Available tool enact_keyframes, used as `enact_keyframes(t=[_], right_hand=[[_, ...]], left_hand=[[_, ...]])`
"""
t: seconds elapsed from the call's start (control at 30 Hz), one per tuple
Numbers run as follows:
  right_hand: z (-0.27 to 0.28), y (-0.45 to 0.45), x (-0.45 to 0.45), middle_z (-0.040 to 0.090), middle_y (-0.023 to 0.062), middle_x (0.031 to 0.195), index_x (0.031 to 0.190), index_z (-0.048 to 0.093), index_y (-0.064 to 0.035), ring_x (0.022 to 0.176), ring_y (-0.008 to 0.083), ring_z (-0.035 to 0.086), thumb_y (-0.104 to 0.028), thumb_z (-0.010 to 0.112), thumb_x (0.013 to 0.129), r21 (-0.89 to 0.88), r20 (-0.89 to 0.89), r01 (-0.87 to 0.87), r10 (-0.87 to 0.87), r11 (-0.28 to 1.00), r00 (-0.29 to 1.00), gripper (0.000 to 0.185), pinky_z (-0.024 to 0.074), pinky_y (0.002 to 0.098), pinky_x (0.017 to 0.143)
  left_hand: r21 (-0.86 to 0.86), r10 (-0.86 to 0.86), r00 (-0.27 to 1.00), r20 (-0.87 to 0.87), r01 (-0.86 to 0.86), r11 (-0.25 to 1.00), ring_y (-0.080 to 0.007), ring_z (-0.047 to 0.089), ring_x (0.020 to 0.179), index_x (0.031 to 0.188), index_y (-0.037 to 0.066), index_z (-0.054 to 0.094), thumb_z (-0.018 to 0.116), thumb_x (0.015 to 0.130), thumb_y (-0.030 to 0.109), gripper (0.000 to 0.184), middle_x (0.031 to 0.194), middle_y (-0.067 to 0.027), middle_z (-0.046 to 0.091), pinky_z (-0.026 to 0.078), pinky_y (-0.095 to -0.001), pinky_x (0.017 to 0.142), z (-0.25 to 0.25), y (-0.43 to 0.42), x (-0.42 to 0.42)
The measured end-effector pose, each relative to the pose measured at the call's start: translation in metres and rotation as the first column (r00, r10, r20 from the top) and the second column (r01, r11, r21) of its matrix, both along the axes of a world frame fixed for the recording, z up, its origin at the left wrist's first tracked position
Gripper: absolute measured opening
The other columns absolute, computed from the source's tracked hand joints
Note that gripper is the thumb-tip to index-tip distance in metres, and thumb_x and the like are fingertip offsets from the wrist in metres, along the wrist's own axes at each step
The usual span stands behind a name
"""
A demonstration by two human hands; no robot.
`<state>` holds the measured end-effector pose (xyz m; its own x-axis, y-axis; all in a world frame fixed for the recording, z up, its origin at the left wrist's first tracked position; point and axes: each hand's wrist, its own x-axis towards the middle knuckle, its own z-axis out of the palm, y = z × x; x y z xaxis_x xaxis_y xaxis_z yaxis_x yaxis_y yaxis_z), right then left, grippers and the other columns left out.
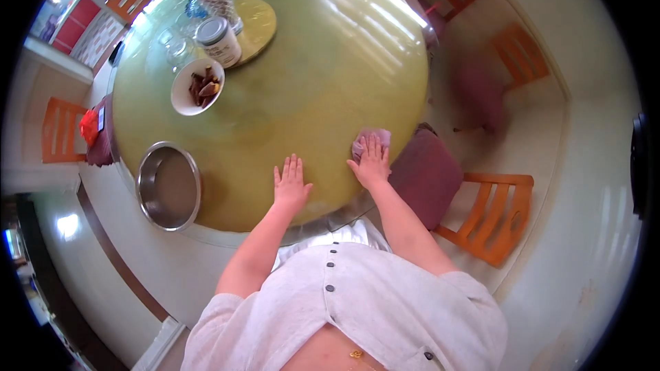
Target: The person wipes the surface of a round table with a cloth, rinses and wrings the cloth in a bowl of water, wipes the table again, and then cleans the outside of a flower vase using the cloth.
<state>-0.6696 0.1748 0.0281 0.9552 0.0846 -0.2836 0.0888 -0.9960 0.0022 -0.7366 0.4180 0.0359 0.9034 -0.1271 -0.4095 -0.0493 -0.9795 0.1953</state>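
My left hand lies palm down on the round table, its fingers stretched out and nothing in it. To its right, my right hand rests flat over a crumpled pinkish-purple cloth near the table's right front edge. Its fingers point away from me, and part of the cloth is hidden beneath them. A wide steel basin stands left of my left hand at the table's edge. Farther back is a white bowl holding brown pieces that I cannot identify for certain.
Behind the bowl are a lidded white jar, clear glassware and a vase of dried stems by a yellow turntable. A purple-seated chair is close on my right. Another chair at left bears a red bag.
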Motion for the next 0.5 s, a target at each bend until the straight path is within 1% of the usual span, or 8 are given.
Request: enact_keyframes(t=[0.03, 0.1, 0.23, 0.3, 0.33, 0.4, 0.43, 0.5], right_hand=[[-0.003, -0.001, 0.002, 0.011, 0.0127, 0.161, 0.153, 0.019, -0.0097, 0.148, 0.0294, 0.008, -0.06, 0.048, 0.089, -0.007, 0.003, 0.019, -0.019, 1.0, 1.0, 0.086, 0.0096, 0.0506, 0.118], [-0.017, -0.007, 0.013, 0.012, 0.014, 0.16, 0.153, 0.019, -0.009, 0.148, 0.0302, 0.006, -0.06, 0.048, 0.089, 0.029, 0.088, 0.014, -0.016, 0.999, 0.996, 0.087, 0.0087, 0.0512, 0.118], [-0.018, -0.028, 0.056, 0.008, 0.0122, 0.161, 0.153, 0.017, -0.0109, 0.149, 0.0301, 0.004, -0.06, 0.049, 0.088, 0.077, 0.077, 0.058, -0.064, 0.995, 0.995, 0.088, 0.0062, 0.0517, 0.118], [-0.022, -0.042, 0.082, 0.011, 0.0123, 0.16, 0.153, 0.02, -0.0112, 0.148, 0.0297, 0.006, -0.06, 0.05, 0.088, 0.077, 0.144, 0.015, -0.026, 0.997, 0.989, 0.086, 0.0068, 0.0505, 0.118], [-0.021, -0.05, 0.098, 0.011, 0.0123, 0.16, 0.153, 0.02, -0.0112, 0.148, 0.0297, 0.006, -0.06, 0.05, 0.088, 0.077, 0.139, 0.008, -0.019, 0.997, 0.99, 0.086, 0.0068, 0.0505, 0.118], [-0.021, -0.064, 0.132, 0.015, 0.012, 0.159, 0.151, 0.025, -0.0121, 0.148, 0.0289, 0.009, -0.058, 0.051, 0.088, 0.192, 0.2, -0.042, 0.002, 0.98, 0.98, 0.083, 0.0072, 0.0497, 0.119], [-0.025, -0.071, 0.152, 0.015, 0.012, 0.159, 0.151, 0.025, -0.0121, 0.148, 0.0289, 0.009, -0.058, 0.051, 0.088, 0.191, 0.202, -0.056, 0.017, 0.98, 0.979, 0.083, 0.0072, 0.0497, 0.119], [-0.033, -0.086, 0.195, 0.018, 0.0111, 0.159, 0.151, 0.028, -0.0132, 0.147, 0.0279, 0.012, -0.056, 0.053, 0.088, 0.165, 0.233, -0.161, 0.12, 0.973, 0.965, 0.08, 0.0074, 0.049, 0.119]], left_hand=[[-0.007, -0.019, 1.0, 0.003, 0.019, 1.0, -0.0242, 0.006, 0.149, 0.153, 0.003, 0.012, 0.051, 0.093, 0.044, 0.082, 0.161, -0.0113, 0.007, 0.006, -0.0494, 0.119, 0.004, -0.004, 0.003], [0.053, 0.038, 0.998, -0.059, -0.035, 0.998, -0.024, 0.005, 0.149, 0.153, 0.003, 0.012, 0.049, 0.094, 0.045, 0.081, 0.161, -0.0111, 0.006, 0.004, -0.0525, 0.118, 0.007, -0.009, 0.007], [0.045, 0.082, 0.996, -0.039, -0.08, 0.996, -0.0245, 0.005, 0.149, 0.152, 0.003, 0.014, 0.05, 0.094, 0.045, 0.08, 0.161, -0.011, 0.006, 0.005, -0.0527, 0.118, 0.003, -0.029, 0.018], [0.001, 0.103, 0.995, 0.007, -0.103, 0.995, -0.025, 0.006, 0.149, 0.152, 0.003, 0.014, 0.052, 0.093, 0.044, 0.081, 0.161, -0.0113, 0.007, 0.007, -0.0533, 0.118, -0.002, -0.043, 0.029], [0.001, 0.11, 0.994, 0.002, -0.11, 0.994, -0.025, 0.006, 0.149, 0.152, 0.003, 0.014, 0.052, 0.093, 0.044, 0.081, 0.161, -0.0113, 0.007, 0.007, -0.0533, 0.118, -0.004, -0.053, 0.038], [0.0, 0.103, 0.993, 0.061, -0.103, 0.995, -0.0253, 0.007, 0.149, 0.152, 0.003, 0.014, 0.054, 0.092, 0.044, 0.083, 0.161, -0.0116, 0.006, 0.008, -0.0535, 0.118, -0.008, -0.076, 0.06], [-0.001, 0.118, 0.991, 0.063, -0.118, 0.993, -0.0253, 0.007, 0.149, 0.152, 0.003, 0.014, 0.054, 0.092, 0.044, 0.083, 0.161, -0.0116, 0.006, 0.008, -0.0535, 0.118, -0.007, -0.09, 0.076], [0.004, 0.136, 0.99, 0.025, -0.137, 0.991, -0.0253, 0.007, 0.149, 0.152, 0.003, 0.014, 0.054, 0.092, 0.045, 0.084, 0.161, -0.0118, 0.006, 0.008, -0.0537, 0.118, -0.007, -0.119, 0.106]])
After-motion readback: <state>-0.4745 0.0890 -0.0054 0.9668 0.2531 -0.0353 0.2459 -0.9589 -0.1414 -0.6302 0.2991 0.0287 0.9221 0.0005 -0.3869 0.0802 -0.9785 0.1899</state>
